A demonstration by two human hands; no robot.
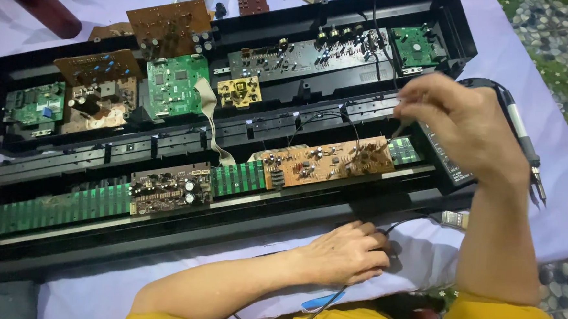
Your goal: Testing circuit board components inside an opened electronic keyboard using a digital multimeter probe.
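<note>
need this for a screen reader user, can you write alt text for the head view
A person's right hand pinches a thin tool over an orange-brown circuit board inside a long, opened black plastic electronics casing, while the left hand rests on the lilac cloth in front. Green circuit boards sit further back.

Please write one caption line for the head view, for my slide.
Right hand probes a brown circuit board in an opened keyboard case; left hand rests on the cloth.
</note>
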